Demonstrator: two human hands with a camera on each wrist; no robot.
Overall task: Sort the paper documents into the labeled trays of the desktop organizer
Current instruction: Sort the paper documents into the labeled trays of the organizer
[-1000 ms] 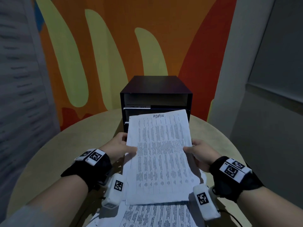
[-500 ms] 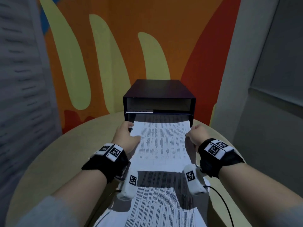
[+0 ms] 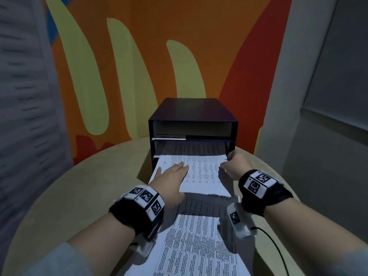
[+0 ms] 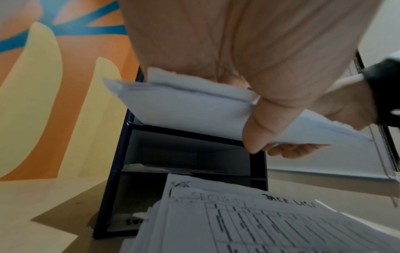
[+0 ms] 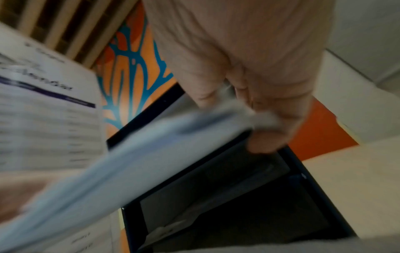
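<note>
A dark multi-tier desktop organizer [image 3: 193, 116] stands at the far side of the round table. A printed document [image 3: 201, 176] lies flat with its far end inside the second tray. My left hand [image 3: 172, 173] lies on the document's left half with fingers stretched on top; in the left wrist view its thumb [image 4: 257, 130] sits under the sheet [image 4: 184, 109], pinching it. My right hand [image 3: 232, 165] grips the document's right edge close to the organizer's right wall. The right wrist view is blurred; the paper [image 5: 129, 162] slants below the curled fingers [image 5: 270, 133].
A stack of printed papers [image 3: 199, 246] lies on the beige table [image 3: 79, 186] between my forearms; its top sheets carry handwritten headings [image 4: 218, 198]. A white label strip [image 3: 169, 137] marks the top tray's edge. The lower trays [image 4: 184, 157] look dim. A painted wall stands behind.
The document, held tilted up in front of the organizer a second ago, has been laid flat and pushed forward into the second tray. My left hand has shifted onto the sheet's top.
</note>
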